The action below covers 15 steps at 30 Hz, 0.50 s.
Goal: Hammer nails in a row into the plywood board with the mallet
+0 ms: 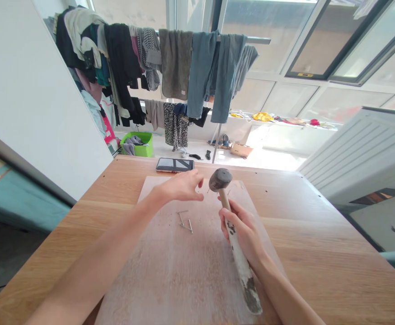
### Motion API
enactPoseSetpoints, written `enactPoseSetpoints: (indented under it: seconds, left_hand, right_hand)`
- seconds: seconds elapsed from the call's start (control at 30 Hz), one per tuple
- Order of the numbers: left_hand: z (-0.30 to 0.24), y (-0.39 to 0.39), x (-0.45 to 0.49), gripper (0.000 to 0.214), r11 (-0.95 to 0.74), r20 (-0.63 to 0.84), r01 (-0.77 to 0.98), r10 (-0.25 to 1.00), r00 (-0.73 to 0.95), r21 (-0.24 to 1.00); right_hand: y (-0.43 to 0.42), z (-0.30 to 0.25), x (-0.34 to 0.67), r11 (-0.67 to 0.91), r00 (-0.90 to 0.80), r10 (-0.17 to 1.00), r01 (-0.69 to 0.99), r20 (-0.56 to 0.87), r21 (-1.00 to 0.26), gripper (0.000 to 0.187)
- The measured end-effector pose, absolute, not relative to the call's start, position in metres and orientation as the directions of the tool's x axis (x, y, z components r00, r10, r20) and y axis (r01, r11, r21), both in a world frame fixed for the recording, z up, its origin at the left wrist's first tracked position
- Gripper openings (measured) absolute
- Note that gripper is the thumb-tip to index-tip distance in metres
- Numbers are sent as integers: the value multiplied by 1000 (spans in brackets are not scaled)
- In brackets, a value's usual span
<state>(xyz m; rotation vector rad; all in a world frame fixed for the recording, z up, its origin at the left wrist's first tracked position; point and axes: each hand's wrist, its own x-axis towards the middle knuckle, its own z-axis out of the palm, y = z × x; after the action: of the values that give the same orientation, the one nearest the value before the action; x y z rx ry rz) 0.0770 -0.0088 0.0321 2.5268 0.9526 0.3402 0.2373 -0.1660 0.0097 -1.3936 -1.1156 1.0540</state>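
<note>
A mallet point(240, 255) with a dark rounded head and a worn, paint-flaked handle is gripped by my right hand point(240, 223). Its head points up and away, over the far right part of a pale wooden board point(170, 271). Above the board's far side reaches my left hand point(184, 185), its thumb and fingers curved with a gap between them and nothing visible inside. Several loose nails point(185, 223) lie on the board nearer to me. Small thin nails point(208, 190) show by the mallet head, partly hidden; whether they are driven in I cannot tell.
The board rests on a wooden table point(319, 253). A phone point(175, 165) lies just past the board's far edge. Beyond the table are hanging clothes point(175, 63), a green basket point(145, 146) and windows. A white panel point(44, 90) flanks the table's left side.
</note>
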Motion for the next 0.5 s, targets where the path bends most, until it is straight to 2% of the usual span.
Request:
enactPoseSetpoints:
  seconds: [0.07,0.13,0.2,0.3,0.37,0.43,0.5]
  left_hand:
    - [45,-19,65,17,-703,-137,628,623,770,335]
    - [49,-30,55,19,-725,-204,637,603,771,262]
    - [47,-36,48,22,-717,-212,650,614,760,253]
    - [39,-35,43,18,-697,-228,647,606,762,311]
    - [33,-28,41,13,-717,-176,609,588,790,338]
    - [25,-19,43,8,-735,-63,563,587,807,378]
    - [15,-10,46,5,-719,80,502,606,791,481]
  right_hand:
    - [-166,7,238,-61,183,982,82,-45,-995,27]
    - [-165,4,239,-63,173,984,77,-48,-995,27]
    - [-165,2,240,-59,165,985,76,-46,-995,27]
    - [-165,1,240,-63,166,985,84,-49,-994,27]
    - [-165,2,240,-62,175,983,89,-46,-994,28]
    - [-165,3,240,-54,186,982,89,-37,-995,29]
    - [-165,3,240,-49,190,981,83,-32,-995,29]
